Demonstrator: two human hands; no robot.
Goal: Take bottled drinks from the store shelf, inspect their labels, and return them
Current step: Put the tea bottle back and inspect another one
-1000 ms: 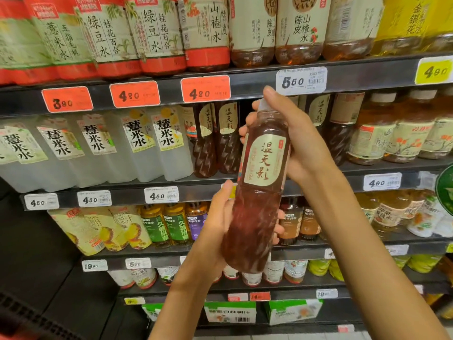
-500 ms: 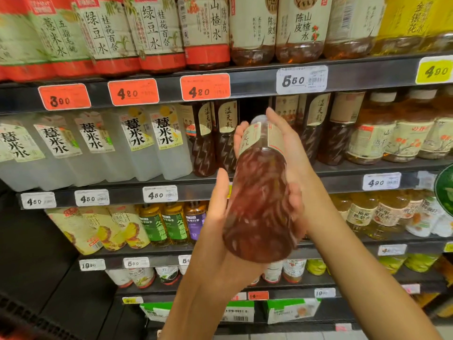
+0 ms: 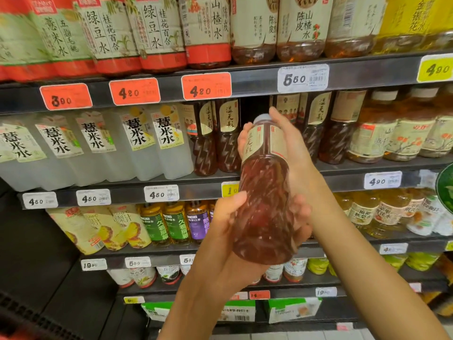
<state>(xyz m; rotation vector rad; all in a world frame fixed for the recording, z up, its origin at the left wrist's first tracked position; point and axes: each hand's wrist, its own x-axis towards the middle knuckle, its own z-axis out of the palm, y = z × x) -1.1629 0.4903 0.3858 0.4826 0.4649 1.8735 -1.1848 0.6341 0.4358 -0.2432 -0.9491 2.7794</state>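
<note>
Head view shows the bottle (image 3: 263, 192) tilted before the middle shelf (image 3: 343, 179), left hand (image 3: 230, 224) cupping its base, right hand (image 3: 289, 143) gripping its neck; returned carelessly, it could topple the neighbouring bottles (image 3: 218, 138).

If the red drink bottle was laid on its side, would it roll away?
Probably: the red drink bottle looks round and smooth. It seems full, so likely heavyish; the left hand grips low, the right hand holds the top. The plastic looks firm.
</note>
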